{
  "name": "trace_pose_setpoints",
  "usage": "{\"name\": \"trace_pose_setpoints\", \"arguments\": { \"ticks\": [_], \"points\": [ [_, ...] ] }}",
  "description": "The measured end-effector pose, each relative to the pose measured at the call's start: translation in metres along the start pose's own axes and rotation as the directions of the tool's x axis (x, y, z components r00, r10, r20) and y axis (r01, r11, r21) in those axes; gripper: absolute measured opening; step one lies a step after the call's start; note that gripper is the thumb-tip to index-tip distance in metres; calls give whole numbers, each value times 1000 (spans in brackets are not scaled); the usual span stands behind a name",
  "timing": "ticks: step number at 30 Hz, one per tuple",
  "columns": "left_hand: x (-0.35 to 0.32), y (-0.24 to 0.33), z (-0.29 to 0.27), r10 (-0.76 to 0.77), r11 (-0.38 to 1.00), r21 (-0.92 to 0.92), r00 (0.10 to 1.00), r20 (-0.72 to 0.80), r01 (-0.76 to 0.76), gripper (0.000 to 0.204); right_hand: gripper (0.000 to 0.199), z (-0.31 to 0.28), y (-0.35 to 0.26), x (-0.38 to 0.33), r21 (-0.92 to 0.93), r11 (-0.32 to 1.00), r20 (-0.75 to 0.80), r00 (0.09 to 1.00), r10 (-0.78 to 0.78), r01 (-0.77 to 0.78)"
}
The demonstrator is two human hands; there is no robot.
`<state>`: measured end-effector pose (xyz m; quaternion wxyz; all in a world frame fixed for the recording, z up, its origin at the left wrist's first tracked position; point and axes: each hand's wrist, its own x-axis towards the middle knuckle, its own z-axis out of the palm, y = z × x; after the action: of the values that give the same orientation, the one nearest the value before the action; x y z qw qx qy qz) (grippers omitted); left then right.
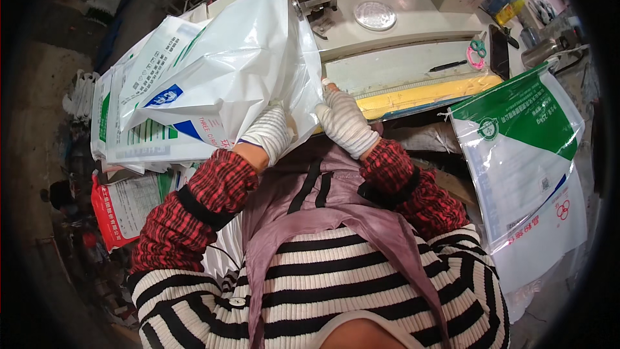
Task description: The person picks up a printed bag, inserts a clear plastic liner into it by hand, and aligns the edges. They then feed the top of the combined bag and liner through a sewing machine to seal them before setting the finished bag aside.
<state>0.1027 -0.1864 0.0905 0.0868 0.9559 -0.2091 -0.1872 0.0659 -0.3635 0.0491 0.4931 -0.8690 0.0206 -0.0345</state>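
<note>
Here left hand (pixel 270 132) grasps white plastic sack (pixel 239 64); right hand (pixel 343 119) pinches its edge, fingertips hidden behind sack.

A white plastic sack is held in two gloved hands at a sewing machine table.

The white sack (pixel 239 58), printed in blue and green, is gripped at its lower edge in the centre of the frame by the left hand (pixel 270 132) and the right hand (pixel 343 119), both in white knit gloves with fingers closed on the plastic. A stack of similar sacks (pixel 132 136) is seen at the left. The sewing machine (pixel 361 6) lies at the top centre, with a yellow strip (pixel 426 94) along the table edge. Pink scissors (pixel 476 52) are seen at upper right, and a green-and-white sack (pixel 523 148) hangs at the right.
</note>
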Motion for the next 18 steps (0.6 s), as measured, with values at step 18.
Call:
{"name": "trace_pose_setpoints", "arguments": {
  "ticks": [18],
  "points": [
    [-24,29,-12,460,887,-119,874,159,-445,27,74,25,4,-6,-30,999,-86,996,-20,17]
  ]
}}
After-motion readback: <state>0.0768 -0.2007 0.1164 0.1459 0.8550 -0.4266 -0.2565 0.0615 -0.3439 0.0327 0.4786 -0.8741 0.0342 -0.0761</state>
